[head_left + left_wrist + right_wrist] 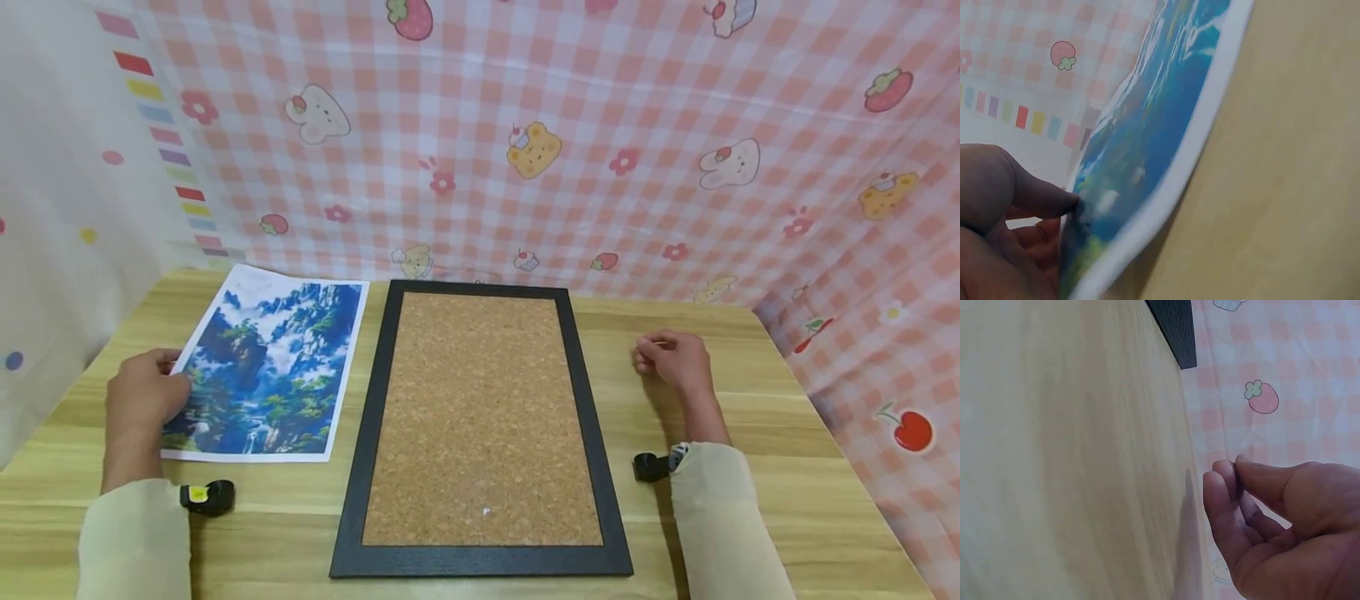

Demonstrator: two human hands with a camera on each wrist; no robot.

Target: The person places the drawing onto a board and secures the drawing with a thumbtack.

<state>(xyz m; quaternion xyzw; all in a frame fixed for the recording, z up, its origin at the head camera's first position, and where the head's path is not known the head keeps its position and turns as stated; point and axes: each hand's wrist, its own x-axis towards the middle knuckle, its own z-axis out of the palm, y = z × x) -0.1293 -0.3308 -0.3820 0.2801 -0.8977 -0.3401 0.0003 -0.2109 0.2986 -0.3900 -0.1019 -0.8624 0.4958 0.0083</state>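
Observation:
On the left, my left hand (146, 392) pinches the left edge of a printed landscape picture (266, 367), a white-bordered sheet with blue mountains, mist and green trees. The left wrist view shows the thumb (1044, 190) on the printed face and the other fingers behind; the sheet bows there. Lying lengthwise in the middle of the table is a cork board (483, 417) with a black frame. To its right, my right hand (675, 358) hovers over the wood, fingers loosely curled. Its thumb meets the forefinger in the right wrist view, and no object shows between them.
The wooden table (795, 492) reaches back to a pink checked cloth (465, 167) printed with animals and strawberries. The cloth continues down the right side, and a white cloth (60, 208) hangs at the left. A small bright spot (486, 511) shows low on the cork.

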